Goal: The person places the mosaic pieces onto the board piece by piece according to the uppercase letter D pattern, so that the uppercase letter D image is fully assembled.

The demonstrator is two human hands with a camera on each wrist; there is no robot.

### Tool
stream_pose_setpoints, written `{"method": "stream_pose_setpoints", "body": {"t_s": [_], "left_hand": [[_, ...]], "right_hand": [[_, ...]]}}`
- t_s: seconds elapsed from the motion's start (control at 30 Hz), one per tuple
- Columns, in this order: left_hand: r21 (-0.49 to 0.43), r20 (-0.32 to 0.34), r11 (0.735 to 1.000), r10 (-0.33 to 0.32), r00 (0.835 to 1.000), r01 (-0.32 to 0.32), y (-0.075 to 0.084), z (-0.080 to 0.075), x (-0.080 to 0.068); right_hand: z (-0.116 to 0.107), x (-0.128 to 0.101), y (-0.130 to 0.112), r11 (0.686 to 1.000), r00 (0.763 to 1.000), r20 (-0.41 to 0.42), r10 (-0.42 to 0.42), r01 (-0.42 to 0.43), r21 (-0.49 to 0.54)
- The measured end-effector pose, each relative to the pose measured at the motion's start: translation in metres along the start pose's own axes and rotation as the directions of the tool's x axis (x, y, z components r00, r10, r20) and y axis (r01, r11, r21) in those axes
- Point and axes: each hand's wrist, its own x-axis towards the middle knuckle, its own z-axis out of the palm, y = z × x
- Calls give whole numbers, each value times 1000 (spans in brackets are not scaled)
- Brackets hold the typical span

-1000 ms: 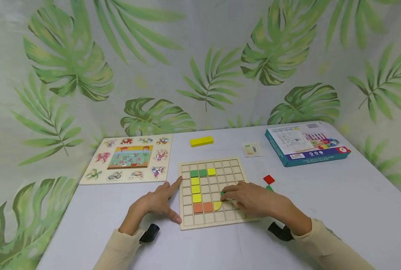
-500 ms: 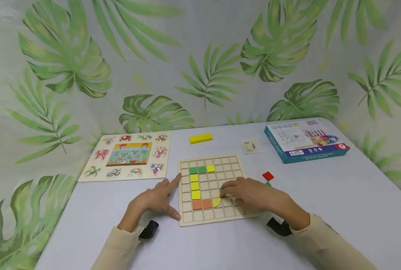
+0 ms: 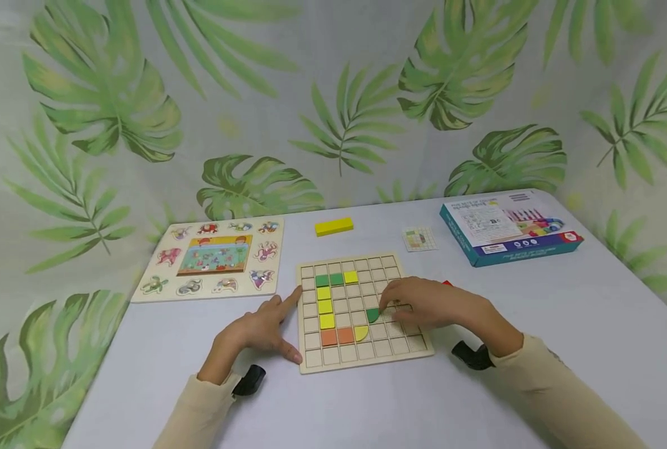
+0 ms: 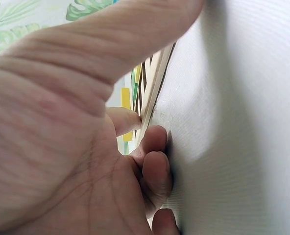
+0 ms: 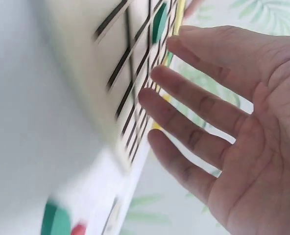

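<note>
At the far left of the table lies an animal peg puzzle (image 3: 212, 259), well apart from both hands and carrying no writing that can be made out. The left hand (image 3: 260, 330) rests against the left edge of the grid board (image 3: 400, 346), forefinger laid along the rim and thumb at the near corner; the other fingers are curled loosely against the cloth and grip nothing.

On the board a run of coloured tiles stands: green and yellow squares at the far side, a yellow column, two orange squares and a yellow quarter-circle (image 3: 361, 333) nearest the person. A green quarter-circle piece (image 3: 373, 314) now sits bare in the cell just beyond the yellow one; a second ago the right hand covered that spot. The right hand (image 3: 423, 302) has lifted and drawn away to the right, fingers straight and spread, holding nothing. The piece seems seated in its cell, though the wrist view is blurred, so the placing looks done.

Beyond lie a yellow block (image 3: 334, 226), a small pattern card (image 3: 420, 238) and, far right, a teal box (image 3: 510, 227); its printed text is too small to read.
</note>
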Motion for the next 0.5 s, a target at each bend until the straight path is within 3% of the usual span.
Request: {"method": "stream_pose_setpoints", "body": {"t_s": [0.3,0.5], "left_hand": [[5,-3,1000,-3,1000,3,0,-1,0],[2,1,1000,-2,1000,2,-1,0,0]], "right_hand": [[-10,-28,50,993,989,-93,112,-110,33],[-18,-37,77,983,979,-90,183,-178,53]]}}
